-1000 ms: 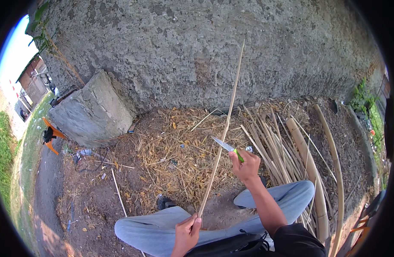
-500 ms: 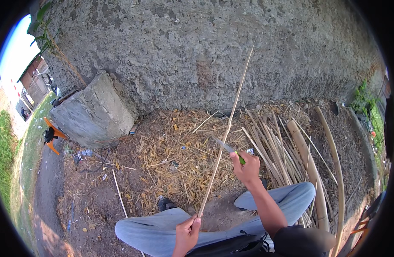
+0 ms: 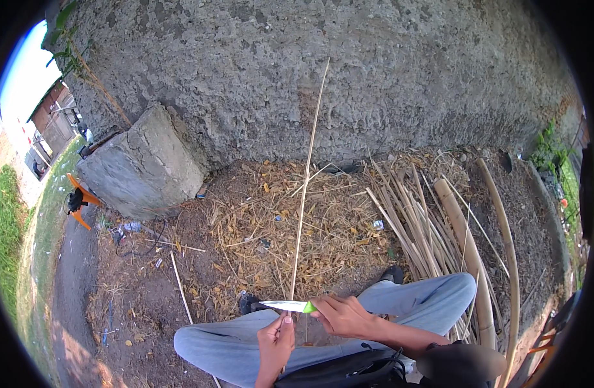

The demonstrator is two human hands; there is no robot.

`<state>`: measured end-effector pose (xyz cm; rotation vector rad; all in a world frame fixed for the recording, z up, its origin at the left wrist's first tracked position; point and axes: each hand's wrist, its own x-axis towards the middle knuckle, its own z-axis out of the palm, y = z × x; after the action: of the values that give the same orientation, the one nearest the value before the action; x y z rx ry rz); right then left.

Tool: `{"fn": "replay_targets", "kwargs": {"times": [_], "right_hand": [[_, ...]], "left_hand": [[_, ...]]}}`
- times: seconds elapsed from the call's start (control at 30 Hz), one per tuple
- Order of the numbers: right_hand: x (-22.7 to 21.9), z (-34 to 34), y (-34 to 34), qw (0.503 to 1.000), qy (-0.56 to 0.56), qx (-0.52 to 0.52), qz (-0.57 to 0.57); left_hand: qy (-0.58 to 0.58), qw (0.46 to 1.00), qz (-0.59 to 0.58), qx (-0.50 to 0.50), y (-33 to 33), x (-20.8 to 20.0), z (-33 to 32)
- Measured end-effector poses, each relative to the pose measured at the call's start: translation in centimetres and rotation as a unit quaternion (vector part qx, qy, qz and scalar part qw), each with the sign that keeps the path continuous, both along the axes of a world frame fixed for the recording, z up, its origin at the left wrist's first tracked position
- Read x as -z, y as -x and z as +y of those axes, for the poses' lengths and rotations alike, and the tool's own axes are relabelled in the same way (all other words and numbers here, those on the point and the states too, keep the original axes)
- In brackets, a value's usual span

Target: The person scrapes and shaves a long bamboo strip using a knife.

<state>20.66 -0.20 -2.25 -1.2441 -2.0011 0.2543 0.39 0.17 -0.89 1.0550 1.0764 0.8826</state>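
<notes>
A long, thin bamboo strip [image 3: 301,220] points away from me, its far end in front of the rough wall. Near its lower end, my left hand [image 3: 275,343] grips it between thumb and fingers. My right hand [image 3: 343,315] is closed round the green handle of a knife [image 3: 285,305]. The blade points left and lies across the strip just beyond my left thumb. Whether the edge presses into the bamboo cannot be made out. Both hands are low, between my bent knees.
To the right lies a heap of split bamboo strips [image 3: 416,226], beside a thick bamboo pole [image 3: 462,239] and a thinner curved pole [image 3: 504,252]. A concrete block [image 3: 142,165] stands at the left by the wall [image 3: 374,77]. Shavings and dry leaves [image 3: 265,226] litter the ground.
My right hand has drawn the knife back toward me, from midway along the strip to near my left hand. The blade now lies sideways, and the strip's far end has swung left.
</notes>
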Motion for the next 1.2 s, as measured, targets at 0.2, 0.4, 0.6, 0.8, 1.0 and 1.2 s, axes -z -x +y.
{"fn": "replay_targets", "kwargs": {"times": [0.2, 0.4, 0.6, 0.8, 1.0, 1.2], "right_hand": [[0.4, 0.3, -0.4, 0.995, -0.07, 0.031, -0.071], [-0.1, 1.1, -0.7, 0.987, -0.131, 0.075, -0.061], [-1.1, 3.1, -3.5, 0.976, -0.123, 0.178, -0.019], [-2.5, 4.2, -5.9, 0.962, -0.159, 0.219, -0.024], [-3.0, 5.3, -6.8, 0.951, -0.2, 0.234, -0.025], [-3.7, 6.6, -9.2, 0.939, -0.211, 0.27, -0.016]], "left_hand": [[0.001, 1.0, 0.007, 0.012, 0.2, -0.1, -0.1], [-0.031, 0.999, 0.006, 0.015, 0.2, -0.2, -0.4], [-0.038, 0.999, 0.019, 0.032, 0.5, 0.3, -1.4], [-0.121, 0.988, 0.079, 0.055, 0.9, 0.2, -1.1], [-0.174, 0.971, 0.154, 0.054, 1.3, -1.7, -1.2], [-0.155, 0.973, 0.163, 0.044, 1.5, -2.5, -2.2]]}}
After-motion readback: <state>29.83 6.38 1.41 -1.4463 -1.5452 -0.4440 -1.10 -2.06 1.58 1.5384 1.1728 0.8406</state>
